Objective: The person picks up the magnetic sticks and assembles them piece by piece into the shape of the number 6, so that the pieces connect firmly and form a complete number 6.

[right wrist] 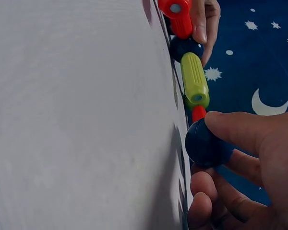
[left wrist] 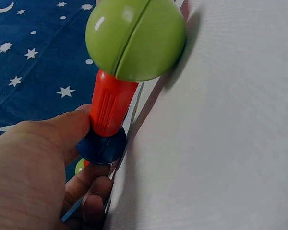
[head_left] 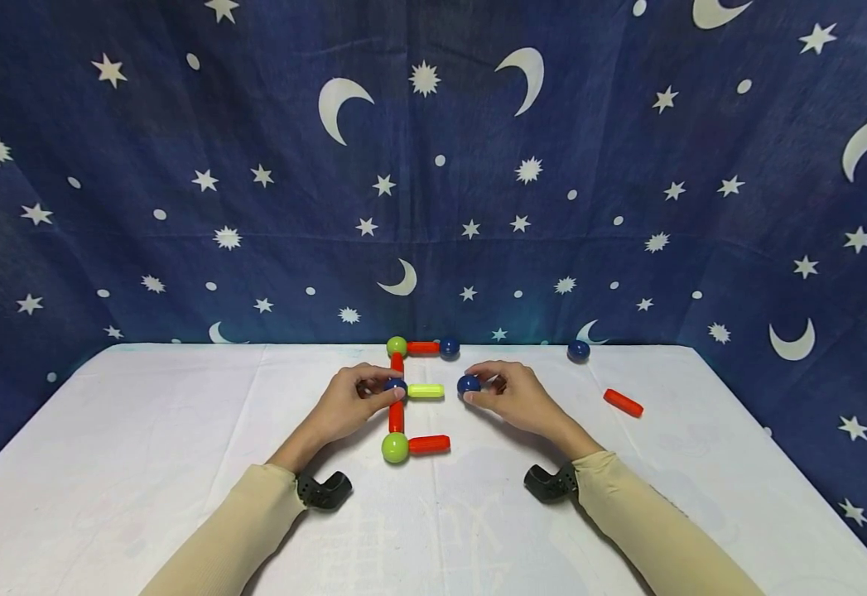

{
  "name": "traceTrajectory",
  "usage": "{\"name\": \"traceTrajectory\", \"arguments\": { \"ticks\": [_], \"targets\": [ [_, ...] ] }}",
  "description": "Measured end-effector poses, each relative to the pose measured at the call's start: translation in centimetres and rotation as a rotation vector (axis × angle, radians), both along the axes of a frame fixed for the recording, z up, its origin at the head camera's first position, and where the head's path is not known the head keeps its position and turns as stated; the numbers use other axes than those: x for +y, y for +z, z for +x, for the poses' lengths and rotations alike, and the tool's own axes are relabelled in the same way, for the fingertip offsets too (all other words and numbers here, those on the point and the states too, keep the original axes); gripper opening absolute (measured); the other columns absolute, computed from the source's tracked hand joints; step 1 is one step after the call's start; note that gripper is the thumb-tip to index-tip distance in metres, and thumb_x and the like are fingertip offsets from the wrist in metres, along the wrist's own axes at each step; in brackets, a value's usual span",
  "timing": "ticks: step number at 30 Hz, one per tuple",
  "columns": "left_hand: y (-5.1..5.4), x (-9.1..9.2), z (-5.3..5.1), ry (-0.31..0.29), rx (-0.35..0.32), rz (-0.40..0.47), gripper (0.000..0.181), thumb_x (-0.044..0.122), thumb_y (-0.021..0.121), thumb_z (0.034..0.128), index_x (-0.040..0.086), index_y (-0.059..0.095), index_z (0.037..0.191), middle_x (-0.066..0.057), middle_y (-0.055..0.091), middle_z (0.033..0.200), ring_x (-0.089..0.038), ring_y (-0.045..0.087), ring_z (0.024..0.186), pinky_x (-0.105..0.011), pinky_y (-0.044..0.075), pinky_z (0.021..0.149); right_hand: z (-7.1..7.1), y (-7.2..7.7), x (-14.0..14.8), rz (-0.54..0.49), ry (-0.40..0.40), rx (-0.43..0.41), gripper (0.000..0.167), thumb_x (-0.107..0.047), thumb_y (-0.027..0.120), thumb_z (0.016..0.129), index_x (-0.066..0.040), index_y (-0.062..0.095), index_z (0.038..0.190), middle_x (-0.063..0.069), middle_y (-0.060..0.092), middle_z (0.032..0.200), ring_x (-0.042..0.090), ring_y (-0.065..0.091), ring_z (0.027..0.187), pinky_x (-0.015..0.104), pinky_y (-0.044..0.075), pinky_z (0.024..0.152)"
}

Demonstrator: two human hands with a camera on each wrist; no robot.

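Balls and rods joined in an E shape lie on the white table. My left hand pinches the dark blue ball at the middle of the E's upright. Red rods run from it to a green ball at the near end and a green ball at the far end. A yellow-green rod sticks out rightward from the held ball. My right hand pinches another blue ball, a short gap from that rod's free end.
At the far arm's tip sits a blue ball; the near arm is a red rod with a bare end. To the right on the table lie a loose blue ball and a loose red rod. A starry cloth hangs behind.
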State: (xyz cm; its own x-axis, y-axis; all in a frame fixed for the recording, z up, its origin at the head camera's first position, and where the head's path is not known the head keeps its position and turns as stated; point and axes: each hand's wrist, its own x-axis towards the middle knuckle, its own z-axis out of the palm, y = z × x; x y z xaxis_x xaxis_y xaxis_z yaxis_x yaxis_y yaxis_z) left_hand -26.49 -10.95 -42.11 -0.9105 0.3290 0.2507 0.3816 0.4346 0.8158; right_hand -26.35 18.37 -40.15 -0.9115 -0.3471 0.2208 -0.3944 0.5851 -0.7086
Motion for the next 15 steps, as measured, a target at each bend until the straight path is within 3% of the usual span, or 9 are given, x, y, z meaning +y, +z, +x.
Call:
{"name": "traceTrajectory", "arguments": {
  "ticks": [15],
  "targets": [
    [0.1,0.1,0.3,0.007,0.003,-0.007,0.030,0.021,0.078,0.0911,0.006,0.076,0.117,-0.003,0.064,0.094,-0.019,0.056,0.082,-0.027,0.048,0.064,0.1,0.0,-1.2,0.038,0.042,-0.026,0.033,-0.018,0.080,0.087,-0.008,0.074,0.118,0.004,0.070,0.099,0.013,0.056,0.072,0.029,0.045,0.066]
  ]
}}
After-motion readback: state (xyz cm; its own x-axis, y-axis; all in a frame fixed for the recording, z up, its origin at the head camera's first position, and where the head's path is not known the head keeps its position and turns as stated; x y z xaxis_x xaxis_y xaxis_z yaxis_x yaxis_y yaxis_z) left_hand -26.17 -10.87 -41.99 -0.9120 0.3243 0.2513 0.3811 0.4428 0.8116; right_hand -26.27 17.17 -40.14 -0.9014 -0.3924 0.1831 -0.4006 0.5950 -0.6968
